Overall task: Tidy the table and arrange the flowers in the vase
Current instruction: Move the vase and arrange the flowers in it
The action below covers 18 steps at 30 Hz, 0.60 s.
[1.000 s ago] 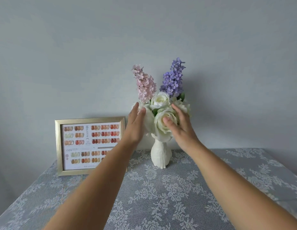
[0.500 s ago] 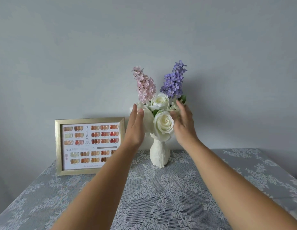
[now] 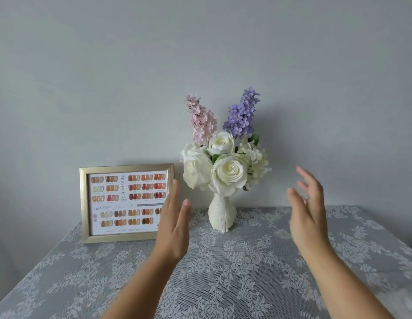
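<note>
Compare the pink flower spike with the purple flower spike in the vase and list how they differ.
Colour: the pink spike is pale pink, the purple spike a stronger violet.
Lean: the pink spike tilts up to the left, the purple spike up to the right.
Height: the purple spike's tip reaches slightly higher in the head view.
Shared: both are tall clusters of small blossoms rising behind the white roses in the white vase, and neither hand touches them.

One vase (image 3: 222, 214), three white roses (image 3: 229, 172), two flower spikes (image 3: 243, 113), one frame (image 3: 85, 203).
</note>
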Each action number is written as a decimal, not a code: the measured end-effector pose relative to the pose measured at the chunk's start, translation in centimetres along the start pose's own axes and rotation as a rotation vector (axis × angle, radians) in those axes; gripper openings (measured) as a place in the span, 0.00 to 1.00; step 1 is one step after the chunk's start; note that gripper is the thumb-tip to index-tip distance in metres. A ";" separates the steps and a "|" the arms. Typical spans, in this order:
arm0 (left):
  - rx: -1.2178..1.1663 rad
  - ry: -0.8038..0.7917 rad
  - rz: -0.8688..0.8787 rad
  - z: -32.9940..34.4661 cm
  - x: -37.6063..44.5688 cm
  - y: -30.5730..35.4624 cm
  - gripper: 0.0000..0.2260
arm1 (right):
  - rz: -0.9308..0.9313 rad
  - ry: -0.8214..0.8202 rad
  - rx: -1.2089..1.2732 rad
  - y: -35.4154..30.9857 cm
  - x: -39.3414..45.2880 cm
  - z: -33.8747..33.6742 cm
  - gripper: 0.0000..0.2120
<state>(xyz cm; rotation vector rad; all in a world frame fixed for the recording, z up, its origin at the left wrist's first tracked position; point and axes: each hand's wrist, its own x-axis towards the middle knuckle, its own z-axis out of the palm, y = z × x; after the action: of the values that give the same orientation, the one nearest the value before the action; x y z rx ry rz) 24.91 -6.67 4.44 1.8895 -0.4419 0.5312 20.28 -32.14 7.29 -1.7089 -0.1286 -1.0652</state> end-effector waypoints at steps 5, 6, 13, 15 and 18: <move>0.219 -0.122 -0.014 -0.9 -5.7 -1.6 0.31 | -0.142 0.097 0.116 -5.5 -0.2 -4.5 0.16; 0.286 -0.171 -0.016 -1.0 -6.6 -1.9 0.31 | -0.181 0.115 0.162 -6.8 -0.1 -5.2 0.16; 0.200 -0.307 -0.187 0.5 -6.8 -0.7 0.32 | -0.233 0.010 0.105 -9.1 0.7 -3.3 0.10; 0.046 -0.207 -0.231 1.0 -4.1 0.6 0.32 | -0.142 -0.119 -0.137 -7.1 1.0 -0.5 0.11; -0.150 -0.049 -0.273 1.6 0.4 2.8 0.32 | -0.214 -0.329 -0.416 -4.3 1.4 2.9 0.25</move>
<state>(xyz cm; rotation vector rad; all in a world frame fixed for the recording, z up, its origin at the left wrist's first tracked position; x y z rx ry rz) 23.98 -9.16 6.33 1.7848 -0.2423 0.2629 20.45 -28.47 11.25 -2.2833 -0.3230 -1.0032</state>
